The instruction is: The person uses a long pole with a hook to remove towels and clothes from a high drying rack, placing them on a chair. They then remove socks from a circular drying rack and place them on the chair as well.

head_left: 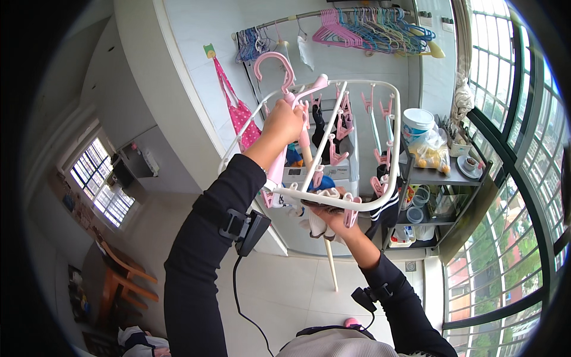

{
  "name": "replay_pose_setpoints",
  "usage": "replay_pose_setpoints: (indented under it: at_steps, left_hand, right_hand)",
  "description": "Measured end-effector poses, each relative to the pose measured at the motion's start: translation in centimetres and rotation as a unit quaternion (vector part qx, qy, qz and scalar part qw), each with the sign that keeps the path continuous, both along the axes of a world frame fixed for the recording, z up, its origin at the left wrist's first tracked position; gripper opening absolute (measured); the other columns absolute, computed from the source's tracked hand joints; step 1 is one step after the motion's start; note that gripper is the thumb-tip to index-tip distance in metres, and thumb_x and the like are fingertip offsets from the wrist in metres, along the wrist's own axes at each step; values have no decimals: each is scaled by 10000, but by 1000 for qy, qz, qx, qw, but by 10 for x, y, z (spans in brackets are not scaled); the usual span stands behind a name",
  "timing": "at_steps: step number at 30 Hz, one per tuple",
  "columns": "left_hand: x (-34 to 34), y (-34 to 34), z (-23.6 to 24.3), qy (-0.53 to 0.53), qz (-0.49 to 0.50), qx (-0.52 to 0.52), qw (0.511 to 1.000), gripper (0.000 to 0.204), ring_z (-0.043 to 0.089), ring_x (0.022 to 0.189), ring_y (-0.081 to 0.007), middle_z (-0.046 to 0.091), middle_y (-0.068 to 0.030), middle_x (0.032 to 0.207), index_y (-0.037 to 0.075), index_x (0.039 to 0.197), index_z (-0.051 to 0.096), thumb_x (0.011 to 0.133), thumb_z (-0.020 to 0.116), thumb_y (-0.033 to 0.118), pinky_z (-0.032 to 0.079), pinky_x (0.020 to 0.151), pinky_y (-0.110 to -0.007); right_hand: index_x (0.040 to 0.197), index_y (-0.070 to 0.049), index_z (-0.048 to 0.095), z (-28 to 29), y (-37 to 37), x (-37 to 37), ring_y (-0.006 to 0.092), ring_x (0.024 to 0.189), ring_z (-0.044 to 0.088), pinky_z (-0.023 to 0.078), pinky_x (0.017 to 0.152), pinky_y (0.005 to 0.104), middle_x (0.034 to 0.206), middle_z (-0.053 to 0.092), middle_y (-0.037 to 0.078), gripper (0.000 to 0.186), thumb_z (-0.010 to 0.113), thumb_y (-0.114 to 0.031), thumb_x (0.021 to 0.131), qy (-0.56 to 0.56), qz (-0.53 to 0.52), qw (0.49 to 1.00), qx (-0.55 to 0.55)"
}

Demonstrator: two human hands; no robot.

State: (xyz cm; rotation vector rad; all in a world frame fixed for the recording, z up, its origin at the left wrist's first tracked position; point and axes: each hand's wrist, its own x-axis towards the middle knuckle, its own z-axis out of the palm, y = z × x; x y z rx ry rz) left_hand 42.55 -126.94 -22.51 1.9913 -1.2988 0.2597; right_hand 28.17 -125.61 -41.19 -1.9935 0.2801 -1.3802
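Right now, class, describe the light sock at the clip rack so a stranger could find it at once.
Find the white rack with pink clips held up before the washing machine. Under its near rail, the right hand clutches the light sock. Unlike the dark socks clipped above, it is pale and bunched.

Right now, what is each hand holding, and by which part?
Left hand grips the clip hanger near its pink hook. Right hand holds a pale sock at the frame's near edge.

Light: bright daylight from the windows [511,178] on the right.
Shadows: soft, faint.
Sharpness: mostly sharp.
Edges: strong fisheye bending, black corners.
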Motion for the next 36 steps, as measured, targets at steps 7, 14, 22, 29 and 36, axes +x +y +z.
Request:
replay_pose_setpoints:
  at_steps: [7, 14, 22, 29, 36]
  left_hand:
    - [-2, -4, -3, 42, 0, -6, 999, 356, 602, 803, -342, 590, -208, 901, -68, 1004, 387, 846, 458, 244, 477, 702, -381]
    - [6, -8, -2, 39, 14, 12, 999, 369, 576, 875, -360, 568, -251, 943, -84, 986, 425, 848, 447, 258, 452, 764, -401]
    - [-2, -2, 2, 37, 14, 27, 999, 377, 568, 904, -355, 558, -249, 980, -84, 1020, 405, 843, 461, 244, 446, 784, -400]
    - [-4, 7, 3, 26, 14, 22, 999, 374, 566, 874, -389, 549, -286, 951, -83, 985, 407, 836, 470, 255, 455, 764, -427]
    - [2, 12, 2, 5, 27, 24, 999, 392, 576, 853, -384, 560, -276, 935, -84, 989, 396, 839, 458, 272, 460, 745, -421]
  right_hand:
    - [1129, -37, 436, -62, 18, 2, 155, 941, 542, 431, 808, 294, 1003, 544, 82, 444, 605, -12, 719, -50, 147, 961, 228]
    - [1047, -13, 532, -48, 5, 30, 169, 917, 553, 447, 822, 287, 934, 588, 58, 444, 656, 69, 628, 19, 289, 913, 288]
    - [977, 9, 580, 4, -21, 96, 177, 827, 582, 468, 774, 289, 890, 604, 97, 419, 641, 64, 566, 37, 439, 847, 298]
    - [889, 12, 606, -9, -16, 124, 161, 755, 582, 470, 694, 275, 843, 613, 87, 311, 652, 25, 582, 38, 423, 856, 296]
    - [852, -8, 600, -23, -8, 104, 142, 736, 565, 453, 664, 263, 806, 605, 60, 255, 633, -1, 600, 22, 349, 878, 327]
